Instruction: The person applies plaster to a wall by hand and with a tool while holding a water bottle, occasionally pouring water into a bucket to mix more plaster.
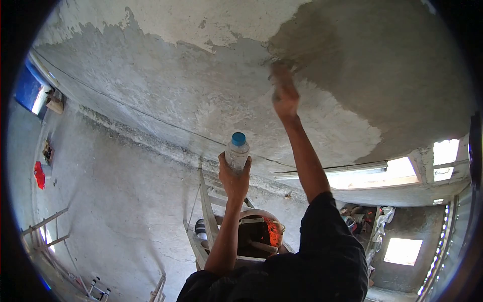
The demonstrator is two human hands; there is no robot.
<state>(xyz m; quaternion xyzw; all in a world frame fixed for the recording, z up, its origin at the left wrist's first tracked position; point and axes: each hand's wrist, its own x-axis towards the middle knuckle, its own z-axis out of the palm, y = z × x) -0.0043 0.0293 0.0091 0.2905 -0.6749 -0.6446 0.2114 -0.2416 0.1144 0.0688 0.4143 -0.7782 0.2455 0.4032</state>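
Observation:
My left hand (234, 177) is wrapped round a clear plastic bottle (237, 154) with a blue cap, held upright in front of me. My right hand (285, 100) is raised and smeared by motion, closed near the plastered surface (216, 95). Around its fingers is a dark, blurred shape, and I cannot tell what it holds. Right at those fingers begins a darker, damp-looking patch (382, 75), spreading to the right. Lighter, peeling coating (166, 17) borders the grey plaster at the top.
Below me stands a wooden ladder (209, 216) with a bucket (259, 214) stained orange inside. A thin cable (166, 128) crosses the surface. A window opening (372, 177) lies right. Metal frames (48, 226) stand at lower left, and piled items (359, 219) at lower right.

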